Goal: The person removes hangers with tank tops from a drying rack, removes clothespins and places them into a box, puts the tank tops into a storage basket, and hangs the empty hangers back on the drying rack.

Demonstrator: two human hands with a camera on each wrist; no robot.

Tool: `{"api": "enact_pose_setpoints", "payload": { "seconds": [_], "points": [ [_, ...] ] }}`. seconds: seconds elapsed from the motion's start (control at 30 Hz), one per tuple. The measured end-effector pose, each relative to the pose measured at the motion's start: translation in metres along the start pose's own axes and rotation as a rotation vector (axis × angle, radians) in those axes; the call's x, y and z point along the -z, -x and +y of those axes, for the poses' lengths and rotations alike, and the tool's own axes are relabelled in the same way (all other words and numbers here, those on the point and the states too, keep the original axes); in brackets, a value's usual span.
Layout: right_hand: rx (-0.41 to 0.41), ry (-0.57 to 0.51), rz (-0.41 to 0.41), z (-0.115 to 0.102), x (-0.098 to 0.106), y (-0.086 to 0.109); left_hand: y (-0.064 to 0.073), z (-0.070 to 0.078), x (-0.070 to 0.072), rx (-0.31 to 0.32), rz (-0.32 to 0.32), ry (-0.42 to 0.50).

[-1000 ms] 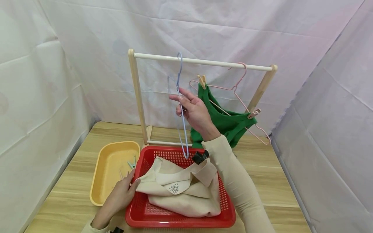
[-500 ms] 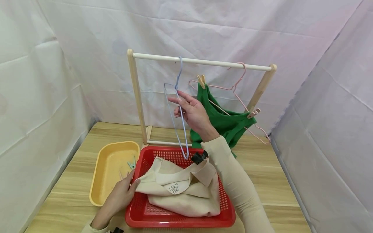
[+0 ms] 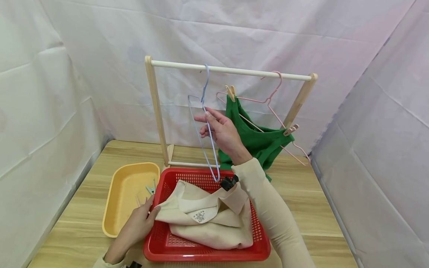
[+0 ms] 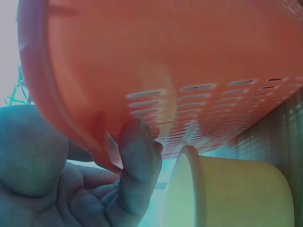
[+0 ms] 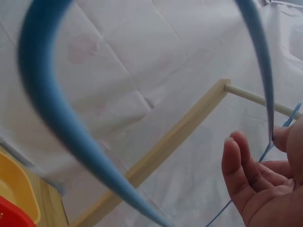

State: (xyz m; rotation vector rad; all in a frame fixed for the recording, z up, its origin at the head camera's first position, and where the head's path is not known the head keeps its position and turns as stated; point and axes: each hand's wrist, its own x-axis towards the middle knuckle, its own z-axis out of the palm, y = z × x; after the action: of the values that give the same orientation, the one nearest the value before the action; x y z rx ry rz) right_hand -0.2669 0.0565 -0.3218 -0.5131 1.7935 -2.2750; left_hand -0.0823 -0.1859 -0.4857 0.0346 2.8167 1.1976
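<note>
In the head view my right hand (image 3: 223, 134) pinches a light blue clothes hanger (image 3: 204, 90) between thumb and fingers, just under its hook. The hook lies over the white rod (image 3: 248, 71) of a small clothes rack, and the hanger is turned nearly edge-on. My left hand (image 3: 138, 222) grips the left rim of a red basket (image 3: 207, 257); the left wrist view shows a finger against the slotted wall. Inside the basket lies a crumpled beige garment (image 3: 214, 235) with a printed mark. Its edge meets my left thumb; whether the thumb presses it is unclear.
A pink hanger (image 3: 270, 99) hangs at the rod's right, with a green garment (image 3: 258, 139) held by two clothespins. Left of the basket, a yellow tray (image 3: 125, 186) holds some clothespins. White cloth walls surround the wooden table (image 3: 308, 219).
The blue hanger has come down a little, its hook settling onto the rod. My right hand has lowered slightly with it. The left hand and basket look unchanged.
</note>
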Motion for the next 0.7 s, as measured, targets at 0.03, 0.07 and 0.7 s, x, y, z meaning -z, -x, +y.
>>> {"api": "enact_pose_setpoints", "payload": {
  "seconds": [0.03, 0.07, 0.7],
  "points": [
    [0.004, 0.009, 0.002, 0.001, 0.001, 0.0, 0.0, 0.0, 0.0, 0.002, 0.0, -0.001],
    [0.008, 0.015, 0.006, 0.001, 0.001, 0.001, 0.0, 0.0, 0.0, 0.004, -0.001, -0.001],
    [0.105, 0.266, 0.025, 0.006, 0.022, 0.016, -0.001, 0.0, 0.0, 0.017, -0.019, 0.002]
  ]
}}
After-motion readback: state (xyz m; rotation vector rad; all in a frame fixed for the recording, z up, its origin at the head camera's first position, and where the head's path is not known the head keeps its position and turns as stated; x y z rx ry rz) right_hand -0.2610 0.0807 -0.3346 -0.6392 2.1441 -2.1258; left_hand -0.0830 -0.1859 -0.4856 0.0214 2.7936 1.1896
